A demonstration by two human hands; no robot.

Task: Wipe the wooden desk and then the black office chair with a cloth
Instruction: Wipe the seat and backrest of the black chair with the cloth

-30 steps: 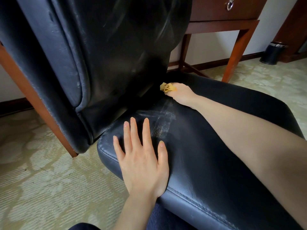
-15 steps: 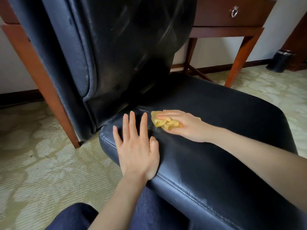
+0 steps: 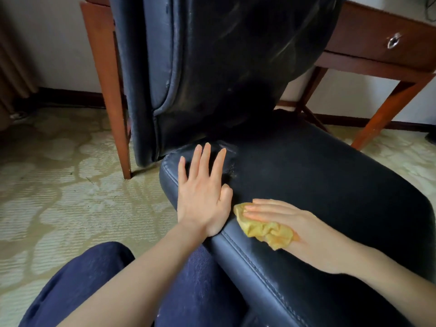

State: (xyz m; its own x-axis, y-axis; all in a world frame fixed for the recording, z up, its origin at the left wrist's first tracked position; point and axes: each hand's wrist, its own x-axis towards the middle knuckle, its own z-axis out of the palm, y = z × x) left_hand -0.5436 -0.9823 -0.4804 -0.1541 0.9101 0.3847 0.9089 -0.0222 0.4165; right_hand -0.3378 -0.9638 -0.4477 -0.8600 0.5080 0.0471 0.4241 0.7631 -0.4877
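The black office chair (image 3: 318, 175) fills the middle of the view, its tall backrest upright and its padded seat spreading toward me. My left hand (image 3: 203, 192) lies flat with straight fingers on the seat's left corner. My right hand (image 3: 290, 223) presses a crumpled yellow cloth (image 3: 264, 227) onto the seat near its front seam, fingers straight over it. The wooden desk (image 3: 377, 46) stands behind the chair, with a drawer and a metal ring pull.
Desk legs (image 3: 111, 90) stand left and right of the chair on patterned beige carpet (image 3: 59, 197). A white wall with a dark baseboard runs behind. My knees in dark blue trousers (image 3: 99, 284) are at the bottom, against the seat's front edge.
My right hand has drawn the cloth from the back crease of the seat forward to the front edge. My left hand has stayed flat on the seat's corner. The camera has tilted up.
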